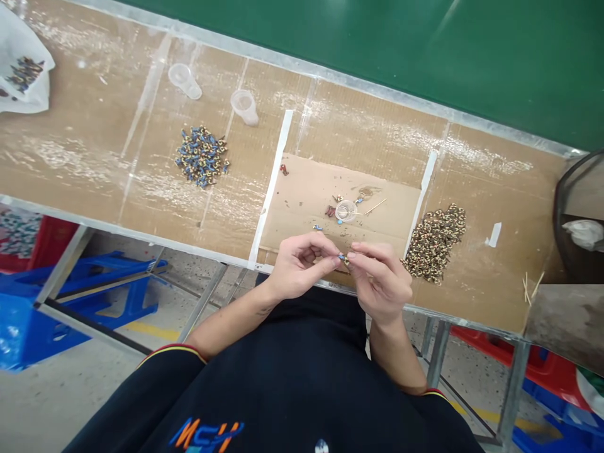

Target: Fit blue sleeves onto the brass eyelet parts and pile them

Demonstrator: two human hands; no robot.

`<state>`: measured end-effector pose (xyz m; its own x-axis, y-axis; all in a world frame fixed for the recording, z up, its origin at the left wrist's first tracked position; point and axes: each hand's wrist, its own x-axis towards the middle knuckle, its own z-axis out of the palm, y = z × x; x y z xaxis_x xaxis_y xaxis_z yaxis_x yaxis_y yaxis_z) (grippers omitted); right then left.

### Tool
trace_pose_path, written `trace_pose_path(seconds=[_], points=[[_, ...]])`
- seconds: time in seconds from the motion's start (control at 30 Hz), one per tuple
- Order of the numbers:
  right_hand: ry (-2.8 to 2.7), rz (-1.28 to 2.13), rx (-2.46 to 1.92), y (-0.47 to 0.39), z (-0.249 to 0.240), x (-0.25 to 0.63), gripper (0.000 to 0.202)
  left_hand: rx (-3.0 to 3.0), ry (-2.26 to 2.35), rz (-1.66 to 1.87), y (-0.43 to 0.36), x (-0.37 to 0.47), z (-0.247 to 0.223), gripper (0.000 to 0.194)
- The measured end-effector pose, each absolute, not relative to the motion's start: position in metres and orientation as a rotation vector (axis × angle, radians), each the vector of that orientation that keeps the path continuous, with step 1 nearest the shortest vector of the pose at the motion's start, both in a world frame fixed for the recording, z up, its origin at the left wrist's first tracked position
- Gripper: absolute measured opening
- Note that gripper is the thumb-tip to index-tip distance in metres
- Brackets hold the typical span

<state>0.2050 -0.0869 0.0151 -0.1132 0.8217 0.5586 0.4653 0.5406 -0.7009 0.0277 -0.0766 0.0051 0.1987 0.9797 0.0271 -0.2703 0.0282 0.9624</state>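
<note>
Close to the table's front edge, my left hand [306, 264] and my right hand [380, 277] meet fingertip to fingertip. Between them is a tiny blue and gold-brown piece [344, 258], pinched from both sides; its exact kind is too small to make out. Just beyond lies a cardboard sheet [302, 189] with a small clear cup [346, 211], a thin stick [375, 206] and a few loose small pieces. To the right of my right hand is a heap of small gold-brown pieces [436, 245]. Farther left sits a heap of blue and gold pieces [202, 156].
Two clear plastic cups [244, 107] lie at the back left. A white bag [28, 88] holding more pieces is at the far left. Several thin sticks [531, 289] lie near the right end. Blue stools [94, 302] and red bins stand below the table.
</note>
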Motion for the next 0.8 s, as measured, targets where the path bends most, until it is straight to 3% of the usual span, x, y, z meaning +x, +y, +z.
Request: trace_pose_path(seconds=[0.3, 0.43, 0.8], points=[[-1.665, 0.574, -1.136, -0.089, 0.016, 0.204, 0.024, 1.436, 0.812, 1.262, -0.072, 0.022, 0.004, 0.019], [-1.646, 0.616, -1.117, -0.089, 0.017, 0.203, 0.017, 1.684, 0.854, 1.344, -0.069, 0.02, 0.004, 0.004], [-1.701, 0.612, -1.12, -0.087, 0.025, 0.201, 0.014, 1.852, 0.846, 1.425, -0.066, 0.018, 0.008, 0.004]])
